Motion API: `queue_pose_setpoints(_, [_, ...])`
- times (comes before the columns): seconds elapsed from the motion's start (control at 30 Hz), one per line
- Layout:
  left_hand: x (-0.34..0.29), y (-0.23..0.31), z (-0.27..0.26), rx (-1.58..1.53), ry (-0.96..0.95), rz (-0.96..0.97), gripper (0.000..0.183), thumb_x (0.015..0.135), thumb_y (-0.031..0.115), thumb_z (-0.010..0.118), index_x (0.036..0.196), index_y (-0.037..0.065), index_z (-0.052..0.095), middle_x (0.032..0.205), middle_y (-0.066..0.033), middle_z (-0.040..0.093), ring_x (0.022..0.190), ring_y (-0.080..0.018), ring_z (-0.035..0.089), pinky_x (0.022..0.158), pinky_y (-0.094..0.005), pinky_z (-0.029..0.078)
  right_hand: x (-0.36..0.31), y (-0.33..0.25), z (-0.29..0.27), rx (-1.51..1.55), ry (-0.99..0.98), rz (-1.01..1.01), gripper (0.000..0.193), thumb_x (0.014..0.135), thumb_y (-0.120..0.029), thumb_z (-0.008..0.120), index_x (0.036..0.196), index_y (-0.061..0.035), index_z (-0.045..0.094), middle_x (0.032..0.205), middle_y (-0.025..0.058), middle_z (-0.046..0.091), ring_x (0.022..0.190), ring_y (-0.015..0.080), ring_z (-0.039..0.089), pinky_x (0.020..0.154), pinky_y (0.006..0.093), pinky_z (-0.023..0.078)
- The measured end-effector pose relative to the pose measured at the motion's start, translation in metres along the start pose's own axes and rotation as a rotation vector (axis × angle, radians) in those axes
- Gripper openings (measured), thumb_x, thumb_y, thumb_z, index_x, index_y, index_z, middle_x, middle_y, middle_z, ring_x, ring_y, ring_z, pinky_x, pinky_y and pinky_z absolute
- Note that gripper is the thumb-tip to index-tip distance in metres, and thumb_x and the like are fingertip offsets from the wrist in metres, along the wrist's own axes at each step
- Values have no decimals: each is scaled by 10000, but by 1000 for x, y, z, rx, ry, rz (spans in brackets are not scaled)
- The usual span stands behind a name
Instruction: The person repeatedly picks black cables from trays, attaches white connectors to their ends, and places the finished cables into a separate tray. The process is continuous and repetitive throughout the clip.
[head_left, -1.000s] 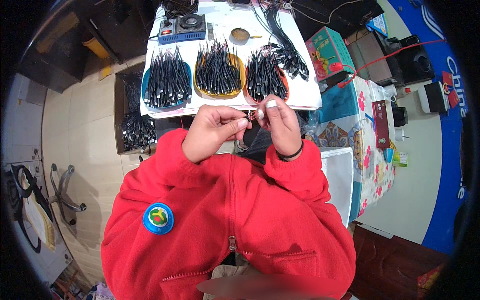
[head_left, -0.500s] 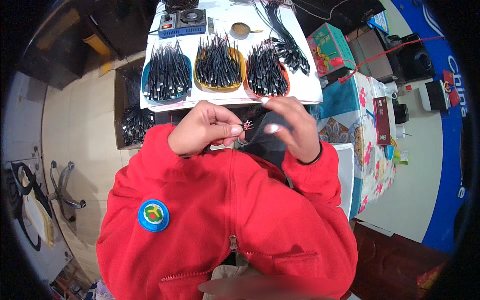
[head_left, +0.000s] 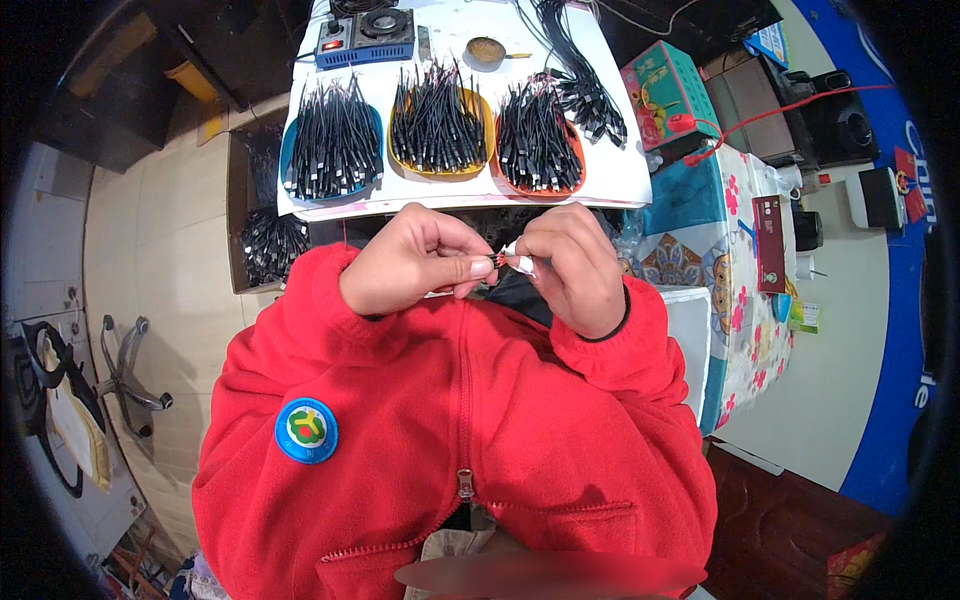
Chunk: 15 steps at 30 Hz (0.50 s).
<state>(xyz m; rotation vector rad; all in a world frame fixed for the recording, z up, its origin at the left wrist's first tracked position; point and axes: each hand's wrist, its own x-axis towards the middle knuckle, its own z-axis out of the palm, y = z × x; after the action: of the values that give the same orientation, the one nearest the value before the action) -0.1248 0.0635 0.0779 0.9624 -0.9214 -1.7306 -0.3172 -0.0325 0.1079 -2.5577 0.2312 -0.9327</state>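
In front of my chest my left hand [head_left: 428,258] pinches some black cables, whose short stripped ends show red wires [head_left: 503,260] between my two hands. Thumb and forefinger of my right hand [head_left: 572,268], both with white tips, are closed on those wire ends. How many cables I hold is too small to tell. Beyond my hands, bundles of black cables with metal plugs fill a blue tray [head_left: 290,188], a yellow tray [head_left: 440,174] and an orange tray [head_left: 540,193] along the near edge of the white table [head_left: 455,195].
At the table's back stand a blue solder pot [head_left: 366,40] and a small round pan [head_left: 486,52]. More black cables [head_left: 590,100] lie at the right. A box of cables [head_left: 272,240] sits at the left, and a green box [head_left: 668,95] stands on the flowered-cloth table [head_left: 735,300].
My right hand, raised with fingers apart before, has come down to the left and closed on the wire ends. My left hand has hardly moved and still grips the cables.
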Motion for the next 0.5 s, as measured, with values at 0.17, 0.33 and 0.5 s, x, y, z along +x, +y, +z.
queue_pose_setpoints(0.17, [-2,2,2,26,-8,11,134,874,82,619,897,-39,671,698,-32,621,591,-55,517,538,-192,401,-5,0,-7,-35,30,-30,366,584,29,696,933,-43,610,865,65,582,803,255,567,702,359,454])
queue_pose_setpoints(0.33, [-4,3,8,22,-45,41,135,876,81,615,894,-40,672,677,-22,607,587,-52,510,533,-191,394,-6,-3,-13,-111,-47,-170,340,602,-27,702,929,-49,611,875,67,593,806,253,567,685,355,444])
queue_pose_setpoints(0.5, [-8,-1,18,112,16,159,110,860,34,590,865,-45,666,675,-58,614,571,-100,536,513,-218,417,-12,-8,-7,-43,-6,-78,240,655,-2,664,880,-43,590,841,76,575,764,264,553,656,337,436])
